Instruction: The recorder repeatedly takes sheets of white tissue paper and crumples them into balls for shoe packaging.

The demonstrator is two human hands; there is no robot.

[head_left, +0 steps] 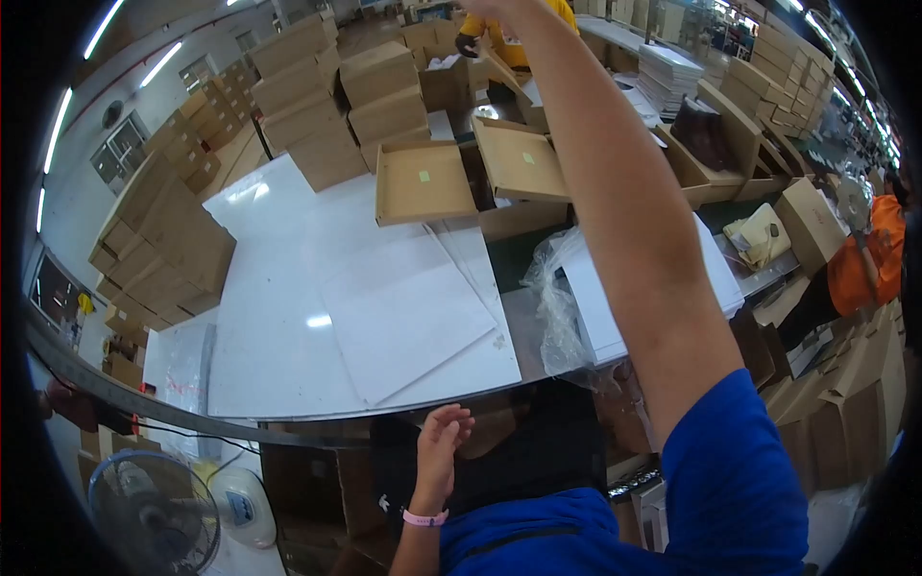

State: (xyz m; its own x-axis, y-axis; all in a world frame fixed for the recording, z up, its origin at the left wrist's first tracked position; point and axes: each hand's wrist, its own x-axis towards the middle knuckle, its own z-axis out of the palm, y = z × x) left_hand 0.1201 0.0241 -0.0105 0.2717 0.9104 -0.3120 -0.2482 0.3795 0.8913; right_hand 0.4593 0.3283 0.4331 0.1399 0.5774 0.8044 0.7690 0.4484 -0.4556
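My left hand (442, 444), with a pink band at its wrist, hangs just off the near edge of the white table (259, 326). Its fingers are loosely bent and slightly apart, and nothing shows in them. The nearest thing to it is a stack of large white sheets (408, 317) on the table. My right arm (643, 221) reaches up and forward across the view. Only a sliver of my right hand (492, 6) shows at the top edge; its fingers are cut off. Below that arm lie two shallow open cardboard trays (423, 182), side by side.
Tall stacks of cardboard boxes (303, 115) stand at the far left. Crumpled clear plastic (562, 307) lies by more white sheets (600, 298). A fan (154, 509) is low left. One person in yellow (514, 43) is ahead; another in orange (869, 259) is at right.
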